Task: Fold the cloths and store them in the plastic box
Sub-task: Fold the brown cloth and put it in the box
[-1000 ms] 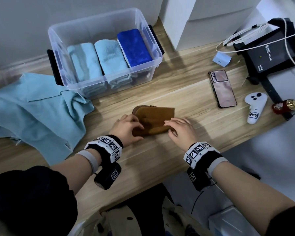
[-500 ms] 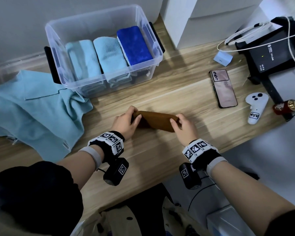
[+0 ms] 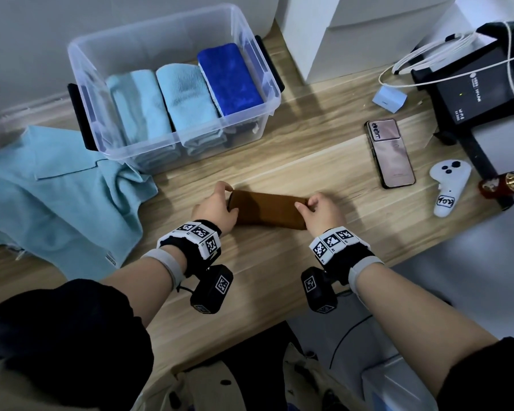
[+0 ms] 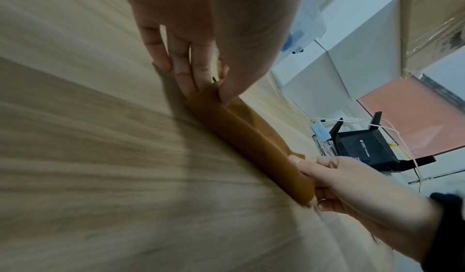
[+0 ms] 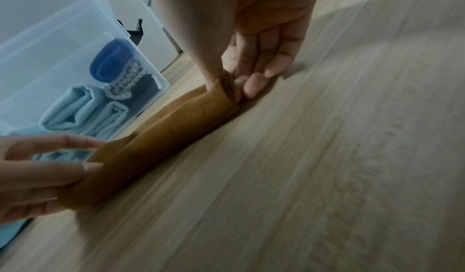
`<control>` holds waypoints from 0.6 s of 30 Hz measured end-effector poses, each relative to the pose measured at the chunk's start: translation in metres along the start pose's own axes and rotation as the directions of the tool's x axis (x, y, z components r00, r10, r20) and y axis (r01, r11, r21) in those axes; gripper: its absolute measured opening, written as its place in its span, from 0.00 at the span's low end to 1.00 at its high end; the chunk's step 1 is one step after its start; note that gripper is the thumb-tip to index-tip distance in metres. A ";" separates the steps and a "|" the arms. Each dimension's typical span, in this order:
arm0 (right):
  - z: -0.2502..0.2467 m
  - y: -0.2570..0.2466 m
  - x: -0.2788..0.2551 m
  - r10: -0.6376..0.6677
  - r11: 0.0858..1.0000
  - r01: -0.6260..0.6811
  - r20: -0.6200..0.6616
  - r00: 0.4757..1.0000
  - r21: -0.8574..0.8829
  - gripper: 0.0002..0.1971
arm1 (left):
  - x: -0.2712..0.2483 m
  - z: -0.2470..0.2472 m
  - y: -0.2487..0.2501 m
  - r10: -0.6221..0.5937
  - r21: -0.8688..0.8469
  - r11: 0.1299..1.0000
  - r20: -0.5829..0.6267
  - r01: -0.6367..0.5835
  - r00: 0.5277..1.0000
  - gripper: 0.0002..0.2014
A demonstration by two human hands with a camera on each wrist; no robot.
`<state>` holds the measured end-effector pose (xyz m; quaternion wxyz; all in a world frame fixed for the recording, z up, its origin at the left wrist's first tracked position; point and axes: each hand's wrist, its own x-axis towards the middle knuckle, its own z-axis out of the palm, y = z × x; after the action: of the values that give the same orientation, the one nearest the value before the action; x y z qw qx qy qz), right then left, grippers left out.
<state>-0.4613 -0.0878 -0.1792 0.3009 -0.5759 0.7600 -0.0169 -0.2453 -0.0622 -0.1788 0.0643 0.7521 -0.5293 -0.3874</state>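
A folded brown cloth stands on its long edge on the wooden table. My left hand pinches its left end between thumb and fingers. My right hand pinches the right end. The brown cloth shows as a thick folded bundle in both wrist views. Behind it stands the clear plastic box, holding two folded light blue cloths and a dark blue one. An unfolded light blue cloth lies on the left.
To the right lie a phone, a white controller, a small blue adapter and a black router with white cables. White boxes stand behind. The table's front edge is near my wrists.
The brown cloth lay flat under both hands a second ago. Both hands have since gripped its ends and tipped it up onto its edge, narrowing it.
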 end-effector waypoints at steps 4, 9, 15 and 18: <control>-0.002 -0.002 0.002 0.031 0.997 -0.030 0.014 0.999 -0.072 0.16 | -0.005 -0.004 0.002 -0.051 0.045 0.998 0.005 0.051 0.999 0.21; -0.009 -0.013 0.001 -0.245 0.948 0.251 0.056 0.968 -0.197 0.20 | -0.010 -0.006 -0.002 -0.147 -0.017 0.989 -0.055 0.146 0.988 0.13; 0.000 -0.039 0.009 -0.282 0.917 0.331 0.227 0.932 -0.221 0.23 | -0.021 0.002 -0.010 -0.371 -0.334 0.822 0.299 0.461 0.879 0.24; 0.004 -0.046 0.003 -0.204 0.933 0.258 0.222 0.954 -0.251 0.20 | -0.033 0.002 -0.005 -0.380 -0.459 0.702 0.404 0.544 0.832 0.23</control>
<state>-0.4196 -0.1048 -0.1670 0.2851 -0.6968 0.6489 0.1099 -0.2479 -0.0313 -0.1653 0.1046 0.7466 -0.1884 -0.6295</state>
